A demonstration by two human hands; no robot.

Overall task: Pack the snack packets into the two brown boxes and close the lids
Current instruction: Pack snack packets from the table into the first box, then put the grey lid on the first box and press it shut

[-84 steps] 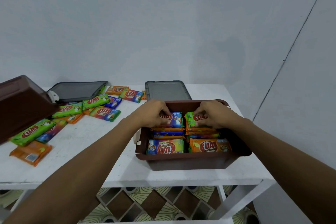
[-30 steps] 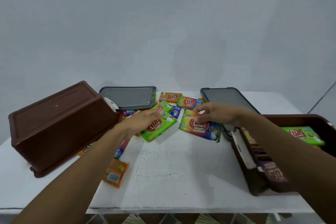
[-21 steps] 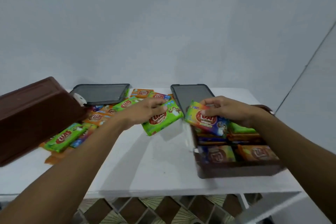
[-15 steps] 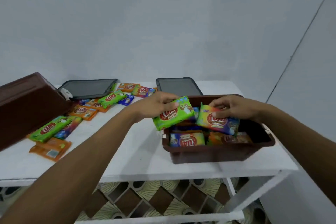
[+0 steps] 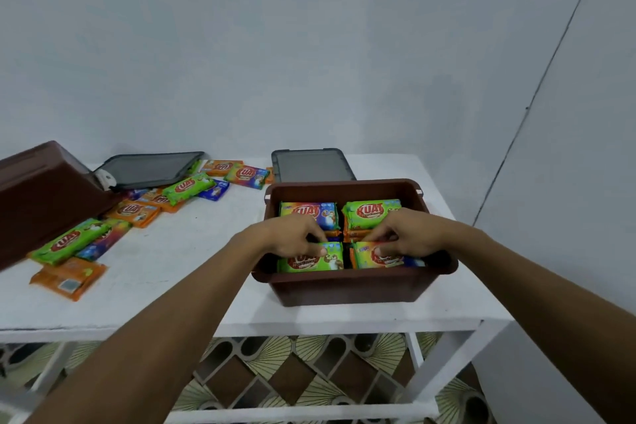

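Note:
An open brown box (image 5: 351, 286) stands on the right of the white table (image 5: 179, 251), stacked with snack packets in four piles. My left hand (image 5: 292, 234) grips a green packet (image 5: 311, 260) on the near-left pile. My right hand (image 5: 409, 234) grips a multicoloured packet (image 5: 382, 256) on the near-right pile. At the back lie a blue-green packet (image 5: 309, 212) and a green packet (image 5: 370, 212). The second brown box (image 5: 41, 189) lies tipped over at the far left. Several loose packets (image 5: 134, 213) are scattered beside it.
Two grey lids lie flat at the back: one lid (image 5: 151, 169) by the tipped box, the other lid (image 5: 309, 165) just behind the open box. A wall stands close on the right. Patterned floor shows below the table frame.
Both hands picked one packet each from the loose pile, carried them right, and lowered them onto the two near piles in the open box.

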